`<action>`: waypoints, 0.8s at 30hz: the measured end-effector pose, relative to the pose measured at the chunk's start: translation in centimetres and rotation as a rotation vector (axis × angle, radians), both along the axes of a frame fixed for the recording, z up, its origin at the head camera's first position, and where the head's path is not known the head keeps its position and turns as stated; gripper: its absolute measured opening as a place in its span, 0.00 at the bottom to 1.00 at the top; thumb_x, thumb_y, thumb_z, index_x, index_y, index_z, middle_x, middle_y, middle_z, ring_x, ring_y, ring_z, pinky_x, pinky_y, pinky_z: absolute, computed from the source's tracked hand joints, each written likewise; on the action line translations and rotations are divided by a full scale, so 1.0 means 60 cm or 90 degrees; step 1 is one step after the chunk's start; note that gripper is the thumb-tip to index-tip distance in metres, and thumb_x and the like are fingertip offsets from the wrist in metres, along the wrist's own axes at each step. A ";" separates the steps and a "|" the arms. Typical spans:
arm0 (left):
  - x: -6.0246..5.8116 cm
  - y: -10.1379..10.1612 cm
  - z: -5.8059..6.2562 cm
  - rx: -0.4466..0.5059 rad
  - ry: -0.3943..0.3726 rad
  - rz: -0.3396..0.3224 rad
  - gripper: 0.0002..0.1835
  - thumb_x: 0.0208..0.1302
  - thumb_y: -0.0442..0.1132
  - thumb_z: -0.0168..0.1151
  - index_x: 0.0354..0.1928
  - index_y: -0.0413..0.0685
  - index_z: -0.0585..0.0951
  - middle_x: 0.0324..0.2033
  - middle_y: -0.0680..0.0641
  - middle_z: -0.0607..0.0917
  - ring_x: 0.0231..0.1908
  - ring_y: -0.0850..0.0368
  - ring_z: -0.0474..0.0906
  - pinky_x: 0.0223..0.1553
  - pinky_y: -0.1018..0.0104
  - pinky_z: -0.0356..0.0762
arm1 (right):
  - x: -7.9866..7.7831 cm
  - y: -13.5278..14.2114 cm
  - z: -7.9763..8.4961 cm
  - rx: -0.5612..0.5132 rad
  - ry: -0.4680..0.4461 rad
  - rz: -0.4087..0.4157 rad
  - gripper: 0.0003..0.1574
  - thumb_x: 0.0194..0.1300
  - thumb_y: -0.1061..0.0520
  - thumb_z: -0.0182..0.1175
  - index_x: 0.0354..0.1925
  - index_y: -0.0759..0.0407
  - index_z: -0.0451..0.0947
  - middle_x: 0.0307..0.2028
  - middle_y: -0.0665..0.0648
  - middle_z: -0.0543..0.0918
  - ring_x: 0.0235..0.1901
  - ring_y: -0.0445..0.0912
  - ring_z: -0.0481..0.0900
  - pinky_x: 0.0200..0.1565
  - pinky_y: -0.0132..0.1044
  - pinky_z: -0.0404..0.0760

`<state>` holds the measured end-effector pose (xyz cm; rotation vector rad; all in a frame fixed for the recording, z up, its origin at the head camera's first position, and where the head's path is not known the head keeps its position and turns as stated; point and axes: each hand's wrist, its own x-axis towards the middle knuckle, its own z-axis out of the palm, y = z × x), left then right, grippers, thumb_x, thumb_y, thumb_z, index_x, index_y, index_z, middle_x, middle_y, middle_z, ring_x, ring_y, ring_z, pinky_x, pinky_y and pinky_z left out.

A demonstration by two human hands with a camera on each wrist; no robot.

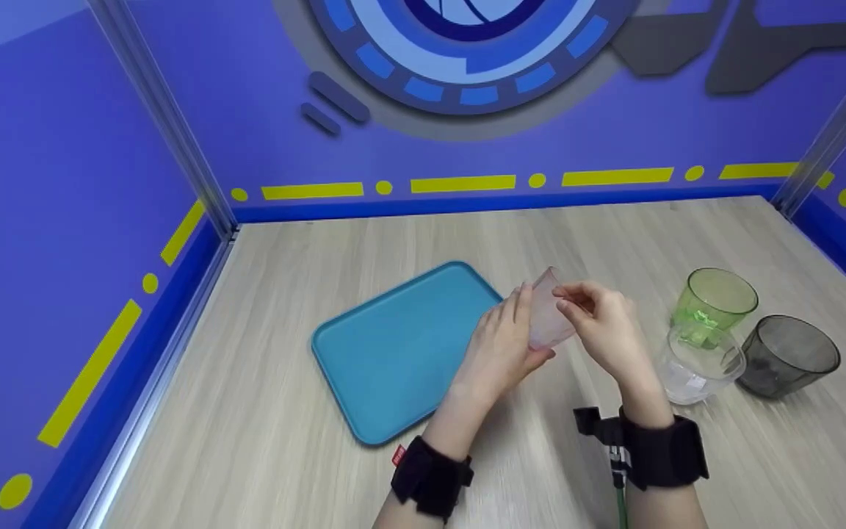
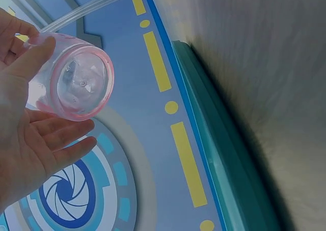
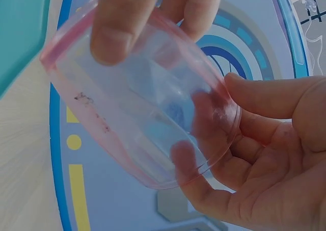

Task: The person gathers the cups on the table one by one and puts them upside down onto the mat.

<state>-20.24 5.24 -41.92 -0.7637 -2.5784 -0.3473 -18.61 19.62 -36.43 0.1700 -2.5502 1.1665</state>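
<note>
A clear pink-tinted cup [image 1: 546, 312] is held tilted between both hands, above the table by the tray's right corner. My left hand [image 1: 495, 342] grips it from the left, thumb on one side and fingers along the other. In the left wrist view the cup's round base [image 2: 83, 83] faces the camera, past the left hand [image 2: 25, 134]. My right hand [image 1: 603, 327] pinches the cup near its rim. Close up in the right wrist view, the right hand's thumb and fingers [image 3: 270, 154] are at the rim, and small dark marks show on the cup's wall [image 3: 137, 108].
A blue-green tray [image 1: 401, 353] lies on the wooden table [image 1: 247, 411], left of the hands. To the right stand a green cup [image 1: 720, 297], a clear cup [image 1: 698, 367] and a dark grey cup [image 1: 783, 364], close together. Blue panels [image 1: 467, 154] enclose the table's back and sides.
</note>
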 end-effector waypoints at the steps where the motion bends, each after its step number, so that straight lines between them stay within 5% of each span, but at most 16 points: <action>1: 0.000 0.000 0.000 0.003 0.000 -0.002 0.48 0.51 0.58 0.64 0.66 0.37 0.55 0.59 0.42 0.70 0.56 0.52 0.71 0.54 0.61 0.71 | 0.000 0.000 0.000 0.000 0.000 0.000 0.10 0.59 0.66 0.57 0.40 0.67 0.80 0.36 0.62 0.84 0.37 0.51 0.81 0.35 0.21 0.72; 24: 0.000 -0.003 0.003 0.032 -0.017 -0.010 0.48 0.51 0.54 0.66 0.66 0.37 0.54 0.56 0.41 0.72 0.51 0.51 0.75 0.49 0.62 0.75 | -0.004 0.000 -0.003 -0.012 0.007 0.014 0.09 0.60 0.67 0.56 0.40 0.69 0.79 0.37 0.63 0.83 0.36 0.50 0.80 0.34 0.20 0.71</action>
